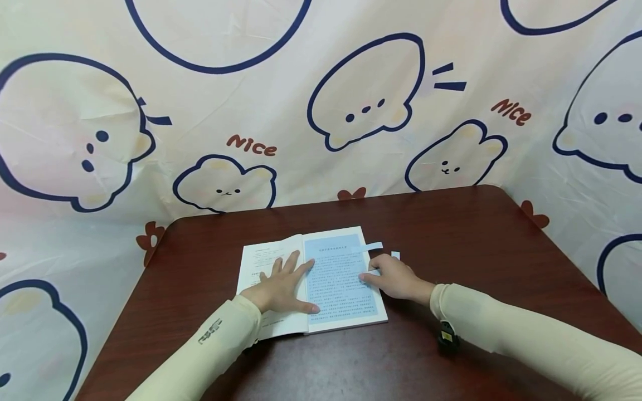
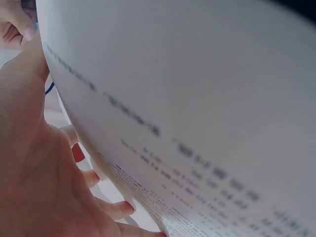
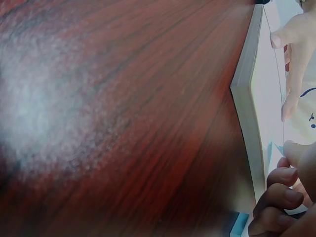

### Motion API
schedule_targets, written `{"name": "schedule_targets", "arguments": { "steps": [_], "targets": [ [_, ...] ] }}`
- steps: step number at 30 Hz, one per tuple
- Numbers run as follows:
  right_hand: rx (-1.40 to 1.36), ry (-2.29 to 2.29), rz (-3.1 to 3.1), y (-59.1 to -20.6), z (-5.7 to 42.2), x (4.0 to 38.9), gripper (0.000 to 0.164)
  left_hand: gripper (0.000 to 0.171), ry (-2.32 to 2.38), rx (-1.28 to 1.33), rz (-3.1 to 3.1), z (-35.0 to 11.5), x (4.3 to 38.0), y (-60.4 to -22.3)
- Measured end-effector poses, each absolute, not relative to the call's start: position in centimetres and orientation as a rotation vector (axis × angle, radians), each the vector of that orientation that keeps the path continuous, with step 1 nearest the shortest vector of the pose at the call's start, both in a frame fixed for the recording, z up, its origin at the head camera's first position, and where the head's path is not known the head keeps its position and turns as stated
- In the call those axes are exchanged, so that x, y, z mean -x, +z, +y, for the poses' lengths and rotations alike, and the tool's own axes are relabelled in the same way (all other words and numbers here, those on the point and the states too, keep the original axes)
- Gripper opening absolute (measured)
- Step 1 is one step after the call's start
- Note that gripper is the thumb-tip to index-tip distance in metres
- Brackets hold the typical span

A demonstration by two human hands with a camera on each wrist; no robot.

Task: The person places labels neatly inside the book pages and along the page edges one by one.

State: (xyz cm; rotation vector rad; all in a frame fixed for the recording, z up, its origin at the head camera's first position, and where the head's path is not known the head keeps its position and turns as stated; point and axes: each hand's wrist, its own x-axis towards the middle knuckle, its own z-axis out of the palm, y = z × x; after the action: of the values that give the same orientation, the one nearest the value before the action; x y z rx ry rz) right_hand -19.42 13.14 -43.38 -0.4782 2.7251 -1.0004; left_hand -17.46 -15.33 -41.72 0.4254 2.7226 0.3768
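Observation:
An open book [image 1: 341,301] lies on the table, with a blue printed panel on its right page and white text on its left. My left hand [image 1: 281,287] rests spread across the gutter, thumb and index fingertip on the blue panel. In the left wrist view the left page [image 2: 197,89] bulges up beside the palm. At the book's right edge my right hand [image 1: 398,277] pinches a pale blue paper strip [image 3: 275,150] between thumb and curled fingers. Above it another strip [image 1: 372,247] juts out past the page edge.
A further pale blue strip [image 1: 395,255] shows just behind the right hand, partly hidden by it. Beneath everything is a dark red-brown wooden table [image 1: 441,234]. A cartoon-printed cloth [image 1: 291,111] hangs behind and at both sides.

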Motion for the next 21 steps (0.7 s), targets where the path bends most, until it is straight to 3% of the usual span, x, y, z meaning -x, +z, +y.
{"name": "schedule_targets", "arguments": {
  "steps": [21],
  "targets": [
    [0.422, -0.903, 2.757, -43.15, 12.51, 19.42, 0.042, 0.111, 0.383, -0.426, 2.714, -15.48, 17.39, -41.43]
  ]
}}
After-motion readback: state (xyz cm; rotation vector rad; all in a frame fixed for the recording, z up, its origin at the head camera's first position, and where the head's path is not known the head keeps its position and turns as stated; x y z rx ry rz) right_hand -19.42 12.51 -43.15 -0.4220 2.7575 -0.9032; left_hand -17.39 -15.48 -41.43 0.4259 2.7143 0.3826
